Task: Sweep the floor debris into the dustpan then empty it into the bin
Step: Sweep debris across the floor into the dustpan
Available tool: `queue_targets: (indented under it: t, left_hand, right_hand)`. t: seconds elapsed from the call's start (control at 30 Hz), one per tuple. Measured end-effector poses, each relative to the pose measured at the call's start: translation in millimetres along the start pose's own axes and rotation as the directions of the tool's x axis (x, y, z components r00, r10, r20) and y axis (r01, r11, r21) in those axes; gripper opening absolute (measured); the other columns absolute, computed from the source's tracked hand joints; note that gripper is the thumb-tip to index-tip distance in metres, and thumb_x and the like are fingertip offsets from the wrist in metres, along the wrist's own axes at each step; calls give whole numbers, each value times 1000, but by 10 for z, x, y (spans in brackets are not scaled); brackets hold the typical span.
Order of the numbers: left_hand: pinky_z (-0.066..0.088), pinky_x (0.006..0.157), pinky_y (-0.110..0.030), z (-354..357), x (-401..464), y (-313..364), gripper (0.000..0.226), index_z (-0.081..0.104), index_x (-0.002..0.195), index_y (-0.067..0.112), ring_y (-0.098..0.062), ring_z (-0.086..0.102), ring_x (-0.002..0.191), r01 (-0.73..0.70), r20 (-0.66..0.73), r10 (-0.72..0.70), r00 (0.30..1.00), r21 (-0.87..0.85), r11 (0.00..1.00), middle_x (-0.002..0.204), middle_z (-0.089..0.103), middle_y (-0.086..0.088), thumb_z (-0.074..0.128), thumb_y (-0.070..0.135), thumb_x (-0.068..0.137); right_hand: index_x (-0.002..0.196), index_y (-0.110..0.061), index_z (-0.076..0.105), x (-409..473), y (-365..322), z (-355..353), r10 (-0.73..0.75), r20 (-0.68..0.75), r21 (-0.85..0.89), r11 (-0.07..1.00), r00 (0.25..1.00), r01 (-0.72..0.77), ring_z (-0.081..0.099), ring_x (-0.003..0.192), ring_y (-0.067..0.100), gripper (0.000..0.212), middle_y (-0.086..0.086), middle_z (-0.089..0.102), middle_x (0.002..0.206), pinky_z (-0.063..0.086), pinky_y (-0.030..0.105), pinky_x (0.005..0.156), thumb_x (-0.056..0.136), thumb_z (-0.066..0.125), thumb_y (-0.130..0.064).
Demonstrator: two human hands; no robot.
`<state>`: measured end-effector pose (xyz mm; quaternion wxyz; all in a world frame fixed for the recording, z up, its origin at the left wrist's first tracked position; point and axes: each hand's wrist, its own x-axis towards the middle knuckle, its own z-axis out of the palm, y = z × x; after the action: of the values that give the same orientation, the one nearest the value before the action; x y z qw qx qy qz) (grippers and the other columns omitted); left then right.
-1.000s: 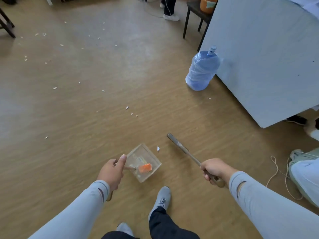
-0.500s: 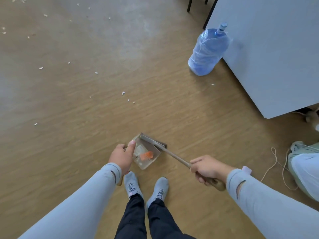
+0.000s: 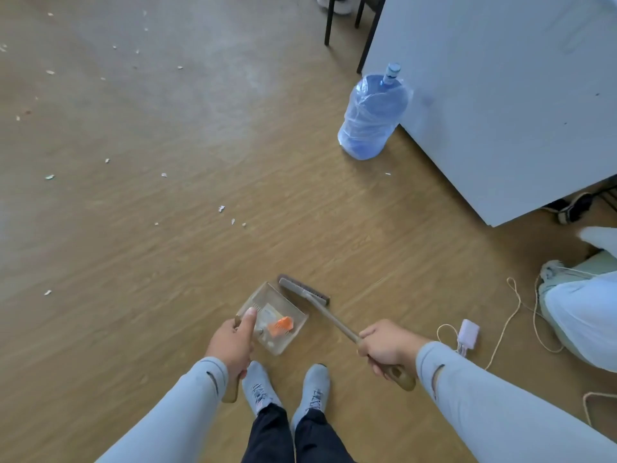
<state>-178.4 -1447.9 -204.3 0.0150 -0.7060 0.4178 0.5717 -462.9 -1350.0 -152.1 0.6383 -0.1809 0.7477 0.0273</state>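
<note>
My left hand grips the handle of a clear plastic dustpan, thumb lying along its top. The pan sits low over the wooden floor in front of my feet and holds an orange scrap and some white bits. My right hand grips the tan handle of a hand brush. The brush head lies just past the pan's far right edge. White paper scraps lie scattered over the floor ahead and to the left. No bin is in view.
A large blue water bottle stands against a pale panel at the right. Black table legs stand at the back. A pink charger, loose cord and a seated person's knee are at the right.
The brush swung from the right of the pan up to its mouth, then settled beside the pan's far right edge. My feet came together and the view shifted forward.
</note>
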Motion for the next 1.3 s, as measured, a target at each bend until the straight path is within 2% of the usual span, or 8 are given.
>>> queue_targets:
  t: [0.07, 0.2, 0.3, 0.43, 0.53, 0.8, 1.17, 1.3]
  left_hand:
    - [46, 47, -32, -58, -18, 81, 71, 55, 132, 7, -22, 48, 48, 10, 20, -9, 1000, -54, 998, 82, 66, -11, 47, 68, 97]
    - [44, 56, -36, -219, -16, 474, 70, 60, 116, 0, -23, 44, 42, -41, 39, 46, 998, -127, 991, 67, 58, -11, 48, 66, 98]
    - [42, 51, -31, -333, -29, 821, 77, 51, 135, -3, -23, 42, 45, -89, 68, 99, 993, -141, 986, 73, 58, -13, 49, 65, 98]
    - [41, 48, -29, -344, -48, 1223, 68, 54, 125, 2, -19, 42, 44, -176, 109, 189, 976, -118, 977, 80, 61, -13, 50, 64, 99]
    - [42, 49, -31, -223, -5, 1582, 58, 54, 110, 7, -19, 43, 43, -216, 128, 228, 965, -101, 971, 83, 62, -13, 51, 64, 98]
    - [41, 47, -29, 471, 279, 2758, 51, 57, 101, 10, -17, 41, 40, -240, 77, 248, 966, -102, 966, 81, 62, -12, 50, 61, 100]
    - [39, 49, -29, 1544, 1171, 3977, 56, 58, 94, 7, -21, 41, 44, -146, -42, 144, 989, -59, 988, 79, 63, -14, 50, 61, 100]
    - [41, 53, -32, 1712, 1460, 4151, 58, 59, 93, 5, -23, 45, 47, -128, -61, 128, 990, 2, 992, 80, 66, -15, 49, 61, 101]
  right_hand:
    - [119, -5, 64, -207, -16, -191, 53, 22, 126, 990, 998, -55, 47, 39, 17, 33, 8, 55, 50, 38, 19, 44, 87, 58, -7]
    - [140, 6, 47, -719, 2, -533, 70, -19, 230, 971, 997, -63, 45, 38, 10, 44, 7, 53, 62, 34, 16, 43, 98, 51, -8]
    - [139, 8, 47, -932, -74, -675, 23, -111, 243, 970, 994, 5, 46, 40, 10, 43, 7, 54, 63, 35, 18, 42, 99, 50, -7]
    - [98, -9, 62, -865, -106, -870, 46, -202, 369, 929, 978, 32, 45, 42, 12, 12, 4, 54, 62, 35, 19, 44, 100, 51, -14]
    - [90, -12, 58, -624, -73, -1108, 99, -247, 461, 887, 964, 27, 44, 40, 13, 12, 4, 53, 61, 36, 18, 44, 100, 52, -18]
    - [71, -12, 53, 68, -120, -2471, 182, -304, 589, 808, 935, 34, 41, 27, 12, 27, 5, 50, 54, 34, 12, 38, 98, 54, -13]
    - [95, -7, 60, 931, -508, -4539, 198, -349, 599, 799, 916, 56, 46, 36, 15, 9, 11, 58, 63, 40, 17, 38, 97, 55, -14]
    - [106, -7, 64, 1342, -719, -5044, 202, -379, 586, 808, 903, 65, 51, 37, 15, 20, 9, 64, 57, 46, 23, 46, 92, 56, -19]
